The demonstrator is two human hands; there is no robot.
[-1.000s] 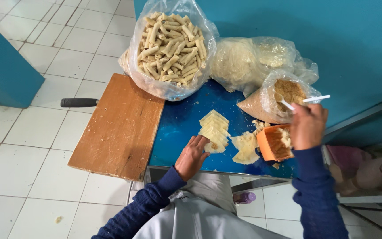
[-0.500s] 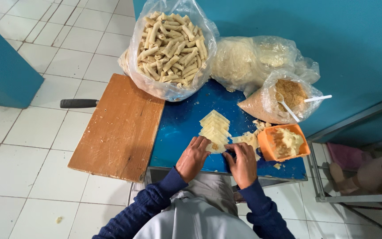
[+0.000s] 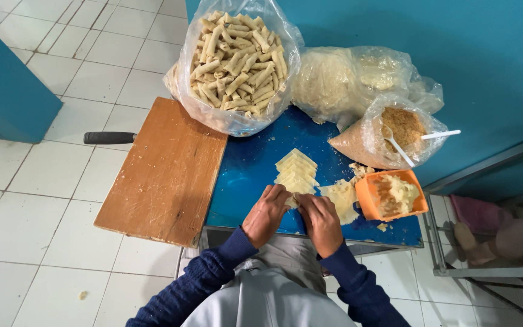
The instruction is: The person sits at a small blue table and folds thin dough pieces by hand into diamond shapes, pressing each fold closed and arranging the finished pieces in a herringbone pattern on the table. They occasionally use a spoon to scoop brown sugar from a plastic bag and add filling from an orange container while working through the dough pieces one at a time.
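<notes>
Right hand (image 3: 321, 219) had come back from the orange tub (image 3: 393, 195); both it and left hand (image 3: 266, 213) pinched the nearest pastry wrapper (image 3: 293, 200) with narrowed fingers.

Bright, even indoor light falls from above, with soft, faint shadows showing only beneath the wooden board (image 3: 164, 172) and under the edge of the blue table (image 3: 255, 163). The clear plastic bags (image 3: 237, 66) carry small white glints of glare, and the pale floor tiles (image 3: 25, 200) look slightly washed out. The wide lens bends straight lines outward near the edges, most plainly along the tile seams, while the centre is sharp and the person's dark sleeves (image 3: 201, 281) at the bottom are a little soft.
</notes>
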